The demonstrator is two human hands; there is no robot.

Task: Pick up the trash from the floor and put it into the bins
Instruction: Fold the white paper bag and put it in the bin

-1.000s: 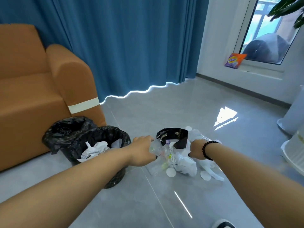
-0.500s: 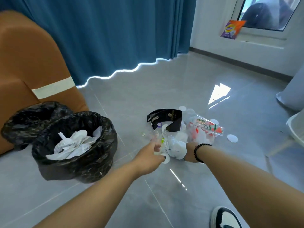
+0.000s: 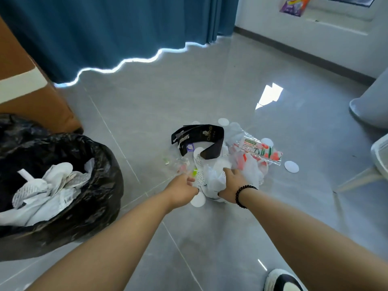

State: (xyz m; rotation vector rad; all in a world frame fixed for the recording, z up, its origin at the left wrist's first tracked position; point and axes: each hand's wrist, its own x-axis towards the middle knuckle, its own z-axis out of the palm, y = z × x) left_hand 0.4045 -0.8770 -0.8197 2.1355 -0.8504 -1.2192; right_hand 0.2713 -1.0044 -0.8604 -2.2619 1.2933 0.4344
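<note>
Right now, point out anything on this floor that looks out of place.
A pile of trash lies loose on the floor tiles beside the black-lined bin: a black band, crumpled white plastic, a red-printed wrapper and white paper discs strewn around. Both hands are in it.

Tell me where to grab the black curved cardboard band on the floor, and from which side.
Grip the black curved cardboard band at the top of its arch, coming from above. It stands on edge as an open loop at the far side of the trash pile, so its upper edge is exposed, while its lower ends sit among the white crumpled paper. Pinching across the thin wall should hold.
</note>
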